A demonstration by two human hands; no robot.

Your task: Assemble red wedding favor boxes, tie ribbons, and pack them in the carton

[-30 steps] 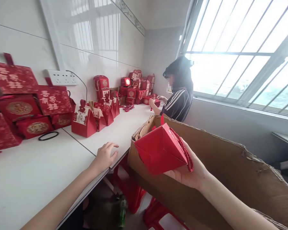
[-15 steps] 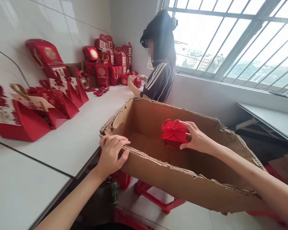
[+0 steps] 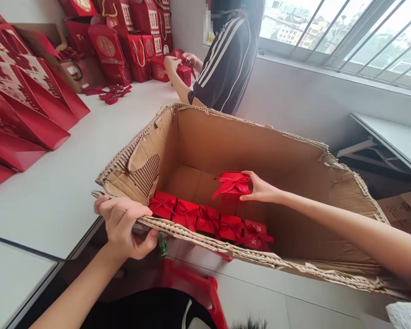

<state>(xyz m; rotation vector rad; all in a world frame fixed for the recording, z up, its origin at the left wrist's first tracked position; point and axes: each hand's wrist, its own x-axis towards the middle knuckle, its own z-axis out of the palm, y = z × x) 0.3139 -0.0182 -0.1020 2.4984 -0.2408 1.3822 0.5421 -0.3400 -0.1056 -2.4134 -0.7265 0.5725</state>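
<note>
Red box (image 3: 235, 183), bow on top, now sits low inside the carton (image 3: 243, 137). One second ago it was up over the rim, tipped so the bottom showed; half a second ago it was already upright inside. Row of five boxes (image 3: 208, 221) along the near wall is now in sight; wasn't before. View has also dropped and swung closer to the carton.

Left hand (image 3: 121, 224): was over the table (image 3: 85, 155) edge a second ago, then laid on the carton corner; now curled round the near rim, fingers over the top, thumb on the outer side. Partly closed, firm-looking hold.

Right hand (image 3: 262, 189): grasping the box from its right side, thumb and fingers spread only as wide as the box, not let go. Box is apart from the row; can't tell whether it touches the carton floor.

Co-worker (image 3: 222, 64) past the far wall, both hands on another red box (image 3: 184, 76).
</note>
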